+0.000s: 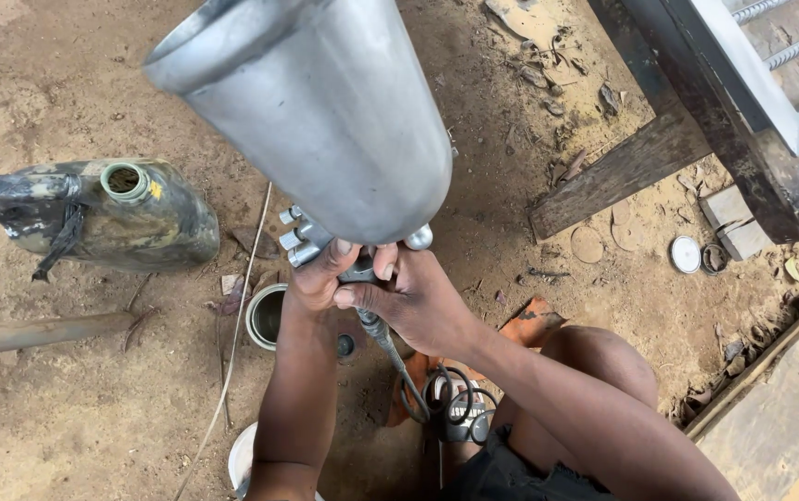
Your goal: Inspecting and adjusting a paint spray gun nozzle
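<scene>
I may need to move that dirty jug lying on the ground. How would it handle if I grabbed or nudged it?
The jug looks like soft plastic, dented, so it would probably flex rather than crack. Its neck is open with no cap, so anything inside could spill when lifted. Lying on its broad side on the dirt ground, it seems unlikely to roll; the grimy surface may feel slippery.

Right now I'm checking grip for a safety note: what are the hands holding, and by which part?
Both hands hold a spray gun by its body, below the metal cup: left hand near the knobs, right hand around the handle where the hose attaches.
</scene>
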